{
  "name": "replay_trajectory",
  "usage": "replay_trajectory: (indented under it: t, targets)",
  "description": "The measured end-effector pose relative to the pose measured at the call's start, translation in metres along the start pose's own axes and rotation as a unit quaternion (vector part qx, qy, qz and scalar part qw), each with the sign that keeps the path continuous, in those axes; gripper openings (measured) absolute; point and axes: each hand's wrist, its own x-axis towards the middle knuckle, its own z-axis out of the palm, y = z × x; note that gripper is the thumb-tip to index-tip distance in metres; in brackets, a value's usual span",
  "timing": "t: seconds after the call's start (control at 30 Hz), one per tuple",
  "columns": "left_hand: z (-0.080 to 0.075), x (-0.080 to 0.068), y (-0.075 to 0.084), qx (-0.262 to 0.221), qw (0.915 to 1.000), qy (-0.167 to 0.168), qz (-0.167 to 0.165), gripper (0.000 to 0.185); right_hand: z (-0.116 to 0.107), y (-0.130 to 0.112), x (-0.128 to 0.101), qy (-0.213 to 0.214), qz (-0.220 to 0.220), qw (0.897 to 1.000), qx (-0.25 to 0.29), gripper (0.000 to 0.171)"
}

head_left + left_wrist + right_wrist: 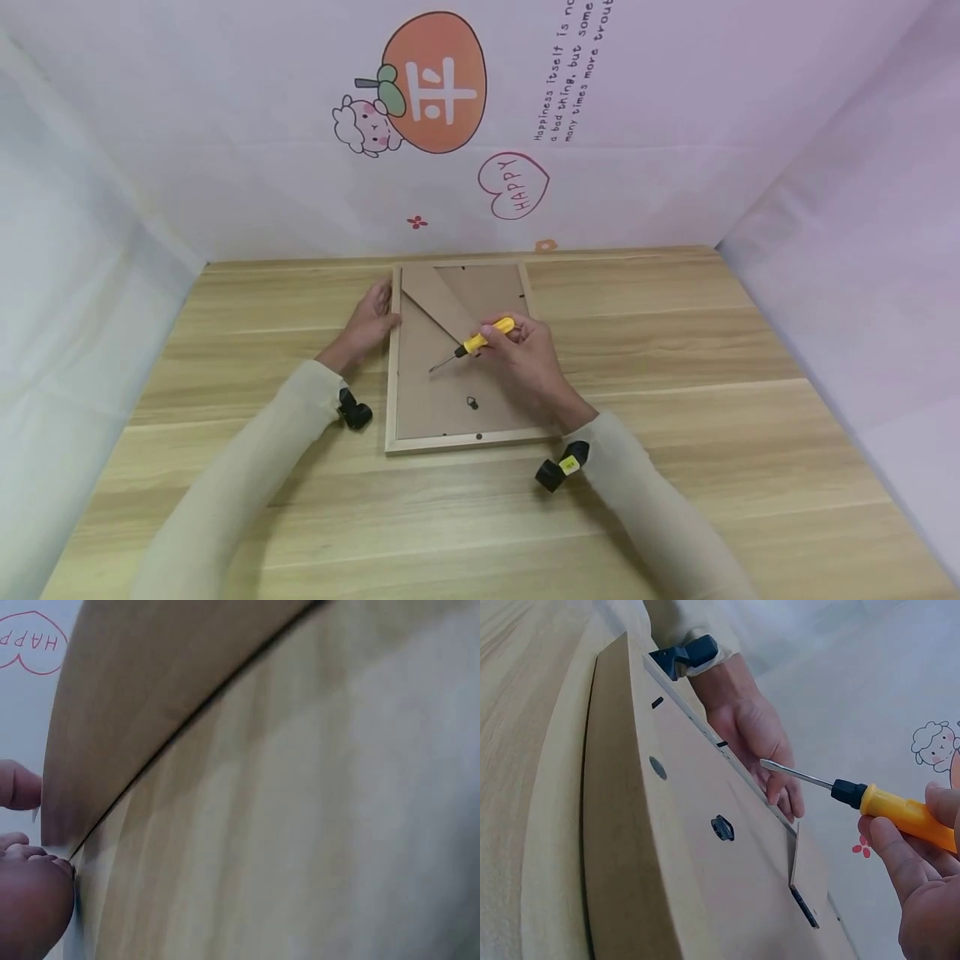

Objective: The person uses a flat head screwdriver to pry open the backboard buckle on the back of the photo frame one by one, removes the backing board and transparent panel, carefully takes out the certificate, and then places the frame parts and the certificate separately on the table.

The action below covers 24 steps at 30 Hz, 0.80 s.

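A wooden picture frame (435,447) lies face down, its brown backing board (423,408) and slanted stand leg (442,304) on top. My left hand (367,325) holds the frame's left side, thumb at the rim and fingers along the outer edge. In my right hand (534,358) is a yellow-handled screwdriver (900,814), pinched between thumb and fingers above the board. Its metal tip points left, toward the left hand in the right wrist view. A small dark hanging hook (722,828) sits on the board. The left wrist view shows the frame's side (150,697) close up.
The frame stands on a wood-grain table (660,350), near its back edge. A white printed backdrop (637,183) rises behind, with white sheets at both sides. Black wrist cameras (354,410) sit on both beige sleeves (247,467). Small dark tabs line the frame's inner edge.
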Motion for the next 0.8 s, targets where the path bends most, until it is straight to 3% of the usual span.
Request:
replay_trajectory:
  t: [0.2, 0.53, 0.67, 0.8]
  targets:
    - [0.014, -0.002, -0.001, -0.012, 0.9998, 0.016, -0.003, 0.076, 0.000, -0.006, 0.000, 0.015, 0.016, 1.000, -0.004, 0.036]
    - [0.033, -0.011, -0.001, 0.018, 0.9952, 0.094, 0.018, 0.071, -0.003, -0.002, 0.000, 0.016, 0.002, 1.000, 0.009, 0.029]
    - [0.043, -0.020, 0.001, 0.017, 0.9902, 0.138, 0.005, 0.071, -0.005, -0.002, 0.001, 0.012, -0.005, 1.000, 0.006, 0.035]
    - [0.055, -0.032, 0.004, 0.020, 0.9818, 0.186, -0.031, 0.072, -0.006, -0.004, 0.000, 0.015, -0.011, 1.000, -0.001, 0.037]
